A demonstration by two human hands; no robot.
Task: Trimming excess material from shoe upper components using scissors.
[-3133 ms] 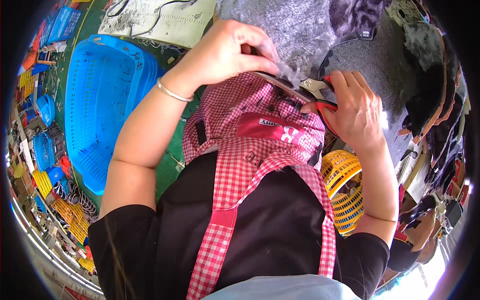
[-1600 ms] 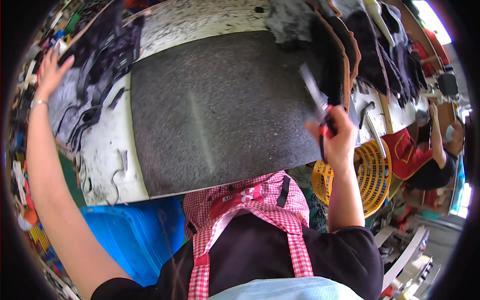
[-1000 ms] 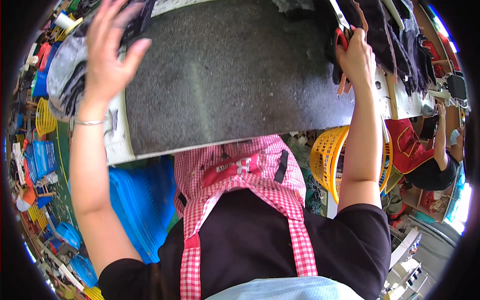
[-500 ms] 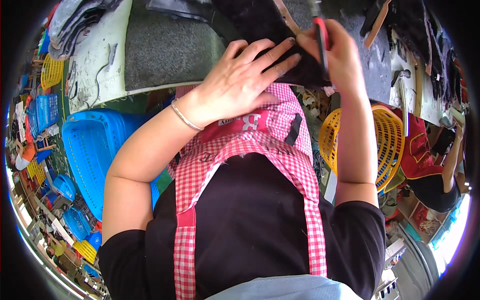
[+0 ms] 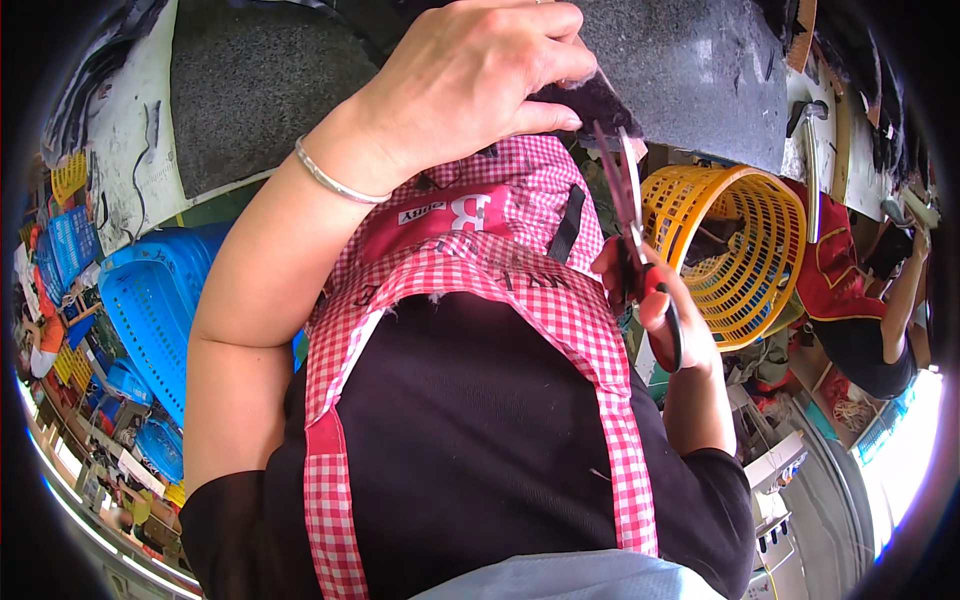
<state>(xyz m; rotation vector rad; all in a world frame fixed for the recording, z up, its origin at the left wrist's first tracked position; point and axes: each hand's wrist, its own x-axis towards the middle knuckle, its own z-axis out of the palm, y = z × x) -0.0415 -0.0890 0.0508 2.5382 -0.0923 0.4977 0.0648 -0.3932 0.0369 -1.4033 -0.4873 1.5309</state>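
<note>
My left hand is closed at the front edge of the worktable, its thumb and fingers pinching a piece of black fuzzy material. Part of that piece lies under the hand and cannot be seen. Below and to the right, my right hand grips a pair of scissors with red and black handles. Their blades point up, slightly parted, with the tips at the material's right corner. Whether the blades have the edge between them I cannot tell.
A grey textured mat covers the worktable. A yellow basket stands below its edge on the right, a blue basket on the left. A metal tool overhangs the edge, and another person sits at far right.
My right hand has dropped from the tabletop toward my apron, and the scissors' blades now point up. My left hand, earlier spread flat on the material, now pinches it. The view has shifted.
</note>
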